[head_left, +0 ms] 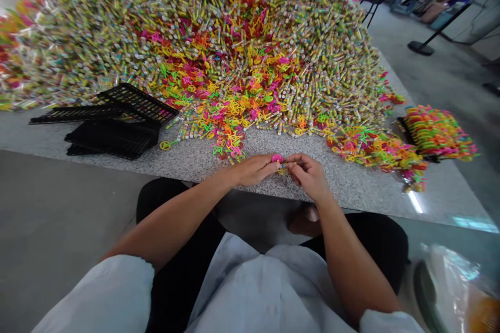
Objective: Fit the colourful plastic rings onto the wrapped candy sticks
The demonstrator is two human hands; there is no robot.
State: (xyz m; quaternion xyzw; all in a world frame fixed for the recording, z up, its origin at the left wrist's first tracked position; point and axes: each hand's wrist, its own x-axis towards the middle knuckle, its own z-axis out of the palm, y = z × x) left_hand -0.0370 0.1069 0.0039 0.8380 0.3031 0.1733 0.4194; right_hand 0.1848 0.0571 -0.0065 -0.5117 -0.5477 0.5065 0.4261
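My left hand (pixel 255 169) and my right hand (pixel 308 174) meet at the near edge of a speckled stone table (pixel 187 158). Both are pinched on one small piece between them: a pink plastic ring part (pixel 277 158) joined to a small yellowish tube. Just beyond my fingers lies a loose heap of bright plastic ring pieces (pixel 230 114) in pink, yellow, green and orange. Behind it rises a huge pile of small wrapped tubes (pixel 242 26) that covers most of the table.
Black plastic grid trays (pixel 117 119) lie stacked at the left of the table. A tray of neatly lined-up coloured pieces (pixel 437 132) sits at the right, with more loose pieces (pixel 375 151) beside it. A plastic bag (pixel 457 286) lies on the floor at lower right. Chairs stand behind.
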